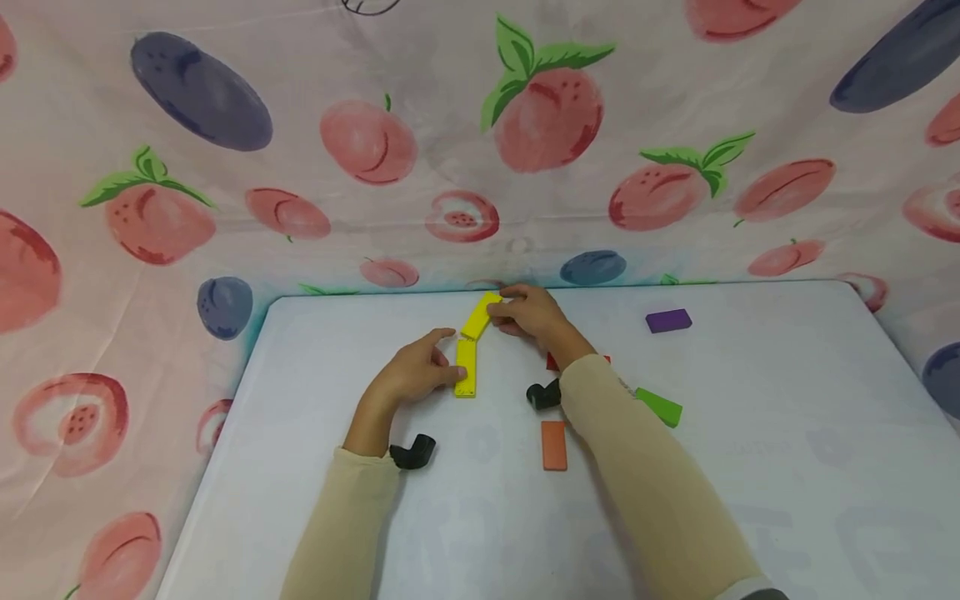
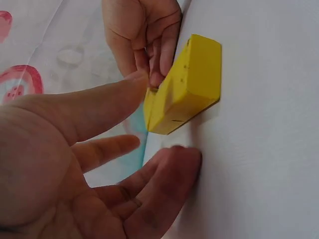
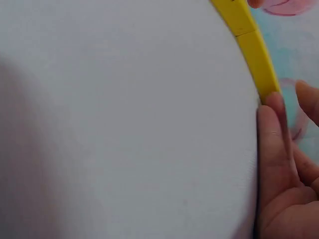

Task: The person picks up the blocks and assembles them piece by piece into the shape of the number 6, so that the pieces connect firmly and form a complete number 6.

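Note:
Two yellow blocks stand end to end at an angle on the white table. My left hand (image 1: 415, 370) is beside the near yellow block (image 1: 466, 368); its thumb touches that block while the index finger stretches forward, apart from it. In the left wrist view, the other fingers (image 2: 169, 174) bend loosely below the block. At the far yellow block (image 1: 480, 317), my right hand (image 1: 534, 313) touches the outer end with its fingertips. Its fingers are fairly straight in the right wrist view, and one finger (image 3: 308, 99) stands off from the block (image 3: 260, 67).
Right of the hands lie a purple block (image 1: 669, 321), a green block (image 1: 659, 407) and an orange block (image 1: 554, 446). A red block (image 1: 552, 362) is partly hidden behind the right forearm. The table's far edge meets a fruit-print cloth (image 1: 450, 67).

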